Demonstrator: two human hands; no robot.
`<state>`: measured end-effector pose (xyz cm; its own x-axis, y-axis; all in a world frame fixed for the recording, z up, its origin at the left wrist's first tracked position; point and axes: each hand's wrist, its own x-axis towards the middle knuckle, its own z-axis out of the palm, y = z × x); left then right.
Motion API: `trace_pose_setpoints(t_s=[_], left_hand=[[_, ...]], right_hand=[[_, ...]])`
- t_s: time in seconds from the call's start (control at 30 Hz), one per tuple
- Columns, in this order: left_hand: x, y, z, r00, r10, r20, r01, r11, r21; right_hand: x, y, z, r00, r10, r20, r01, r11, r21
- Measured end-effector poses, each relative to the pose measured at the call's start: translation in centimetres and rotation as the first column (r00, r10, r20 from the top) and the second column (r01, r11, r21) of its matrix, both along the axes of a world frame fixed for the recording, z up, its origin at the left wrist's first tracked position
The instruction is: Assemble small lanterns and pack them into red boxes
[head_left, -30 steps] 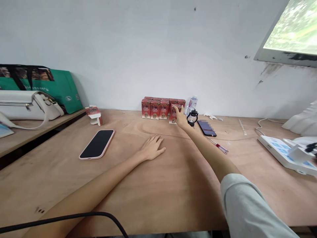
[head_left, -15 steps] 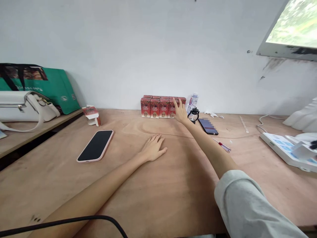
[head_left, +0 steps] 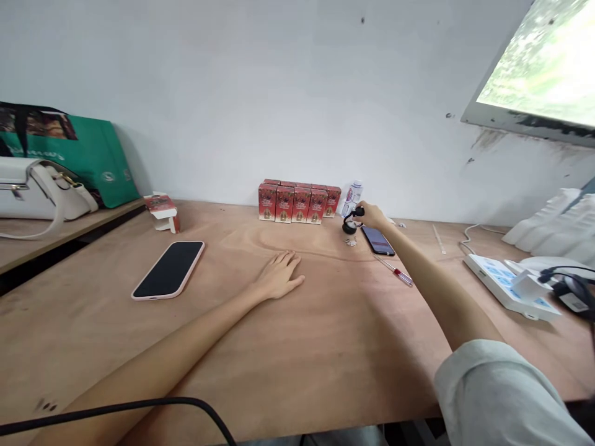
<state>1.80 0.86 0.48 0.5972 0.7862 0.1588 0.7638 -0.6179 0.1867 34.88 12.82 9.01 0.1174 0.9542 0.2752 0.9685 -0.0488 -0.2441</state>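
My left hand (head_left: 280,276) lies flat on the wooden table (head_left: 297,347), fingers spread, with nothing under it that I can see. At the back, my right hand (head_left: 369,215) has its fingers closed on a small black-and-clear pot (head_left: 350,225), which is tilted over. Small pale bits (head_left: 351,242) lie just in front of the pot. Left of it stand several red boxes (head_left: 301,205) in rows by the wall. A clear bottle with a printed label (head_left: 352,197) leans behind the pot.
A dark phone (head_left: 378,241) and a red-handled screwdriver (head_left: 402,276) lie near my right forearm. A pink-edged phone (head_left: 170,270) and an opened carton (head_left: 162,212) are at left. A power strip (head_left: 506,282) sits at right; a black cable (head_left: 153,402) crosses the lower left.
My right hand has left the red boxes, moved right and taken hold of the pot, which was upright and is now tilted. My left hand rests as before. The view has shifted slightly.
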Motion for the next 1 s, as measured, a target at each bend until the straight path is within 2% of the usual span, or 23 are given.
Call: trace_pose_setpoints(t_s=[0.07, 0.1, 0.13, 0.2, 0.27, 0.33, 0.37, 0.4, 0.43, 0.5, 0.53, 0.57, 0.6, 0.63, 0.7, 0.73, 0.77, 0.8, 0.83, 0.9, 1.0], left_hand=[[0.0, 0.2, 0.0, 0.999, 0.003, 0.036, -0.002, 1.000, -0.021], [0.0, 0.3, 0.0, 0.998, 0.006, 0.059, -0.004, 0.999, -0.037], [0.0, 0.4, 0.1, 0.996, 0.013, 0.087, -0.008, 0.998, -0.057], [-0.1, 0.6, 0.1, 0.987, 0.041, 0.157, -0.024, 0.994, -0.109], [-0.1, 0.7, 0.2, 0.963, 0.079, 0.259, -0.036, 0.985, -0.169], [-0.2, 0.8, 0.2, 0.902, 0.104, 0.419, -0.012, 0.976, -0.216], [-0.2, 0.8, 0.1, 0.852, 0.115, 0.510, 0.009, 0.972, -0.233], [-0.1, 0.8, 0.1, 0.794, 0.129, 0.595, 0.035, 0.966, -0.256], [-0.1, 0.9, 0.0, 0.730, 0.153, 0.667, 0.060, 0.957, -0.285], [0.0, 1.1, -0.1, 0.588, 0.223, 0.778, 0.080, 0.940, -0.331], [0.0, 1.3, -0.1, 0.512, 0.252, 0.821, 0.073, 0.940, -0.333], [-0.1, 1.5, -0.2, 0.436, 0.264, 0.860, 0.053, 0.947, -0.317], [-0.1, 1.6, -0.2, 0.365, 0.259, 0.894, 0.022, 0.958, -0.287], [-0.2, 1.8, -0.2, 0.306, 0.244, 0.920, -0.014, 0.968, -0.252], [-0.3, 2.0, -0.2, 0.236, 0.221, 0.946, -0.065, 0.975, -0.211], [-0.3, 2.1, -0.1, 0.213, 0.222, 0.952, -0.081, 0.974, -0.209], [-0.3, 2.1, -0.1, 0.194, 0.227, 0.954, -0.092, 0.973, -0.212], [-0.3, 2.1, -0.1, 0.177, 0.231, 0.957, -0.097, 0.971, -0.216], [-0.3, 2.1, -0.2, 0.163, 0.232, 0.959, -0.099, 0.971, -0.218], [-0.2, 2.2, -0.3, 0.139, 0.230, 0.963, -0.098, 0.971, -0.218], [-0.3, 2.6, -0.6, 0.114, 0.247, 0.962, -0.109, 0.966, -0.235]], right_hand=[[-0.8, -1.0, 0.7, 0.968, 0.028, -0.250, -0.008, 0.996, 0.083], [-1.4, -1.5, 1.1, 0.891, 0.073, -0.448, -0.013, 0.991, 0.135], [-2.1, -2.1, 1.4, 0.757, 0.126, -0.641, -0.018, 0.985, 0.173], [-4.2, -3.3, 1.6, 0.685, 0.163, -0.710, -0.040, 0.982, 0.186], [-7.1, -4.9, 0.8, 0.603, 0.183, -0.777, -0.076, 0.982, 0.173], [-10.6, -6.7, -1.1, 0.197, 0.135, -0.971, -0.159, 0.982, 0.105], [-12.4, -7.6, -2.2, 0.037, 0.077, -0.996, -0.229, 0.971, 0.067], [-14.2, -8.4, -3.4, -0.069, 0.022, -0.997, -0.298, 0.954, 0.041], [-15.9, -9.1, -4.5, -0.138, -0.016, -0.990, -0.362, 0.932, 0.035], [-18.7, -10.1, -6.4, -0.201, -0.007, -0.979, -0.463, 0.882, 0.089], [-19.6, -10.4, -7.1, -0.199, 0.019, -0.980, -0.490, 0.864, 0.116], [-20.2, -10.5, -7.6, -0.148, 0.058, -0.987, -0.498, 0.858, 0.125], [-20.4, -10.5, -8.0, -0.055, 0.137, -0.989, -0.488, 0.860, 0.146], [-20.2, -10.4, -8.3, 0.087, 0.236, -0.968, -0.460, 0.871, 0.171], [-18.8, -10.0, -8.6, 0.470, 0.414, -0.780, -0.378, 0.893, 0.245], [-17.7, -9.7, -8.7, 0.662, 0.439, -0.608, -0.334, 0.899, 0.284], [-16.3, -9.3, -8.7, 0.808, 0.396, -0.436, -0.291, 0.912, 0.289], [-14.9, -8.9, -8.7, 0.904, 0.318, -0.285, -0.244, 0.932, 0.267], [-13.4, -8.5, -8.7, 0.958, 0.236, -0.161, -0.194, 0.951, 0.241], [-10.7, -7.6, -8.7, 0.995, 0.102, -0.011, -0.098, 0.978, 0.182], [-7.9, -6.5, -8.8, 1.000, 0.000, 0.020, -0.001, 0.999, 0.042]])
